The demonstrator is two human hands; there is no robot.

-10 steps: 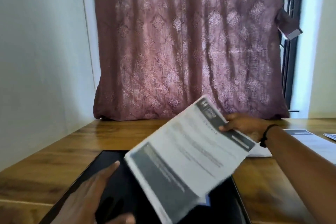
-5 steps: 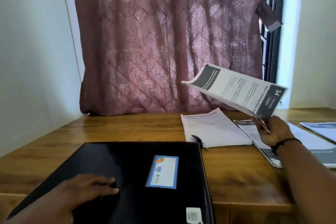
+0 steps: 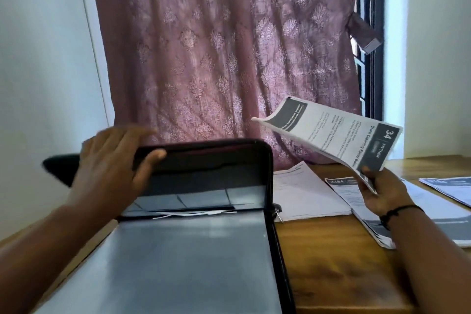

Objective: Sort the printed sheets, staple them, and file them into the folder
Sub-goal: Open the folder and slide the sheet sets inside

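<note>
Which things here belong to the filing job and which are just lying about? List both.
Job:
- black folder, its cover lifted by the left hand
- sheet set headed "34 Kitchen", pinched by the right hand
- printed stacks lying on the table

Lying about:
- pink curtain
- window frame

raised folder lid [image 3: 204, 160] blocks far side; paper stacks [image 3: 305, 191] crowd rt; folder pocket [image 3: 191, 262] open.

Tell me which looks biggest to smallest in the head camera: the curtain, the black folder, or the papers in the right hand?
1. Curtain.
2. Black folder, though it is nearest the camera, so this is unsure.
3. Papers in the right hand.
</note>
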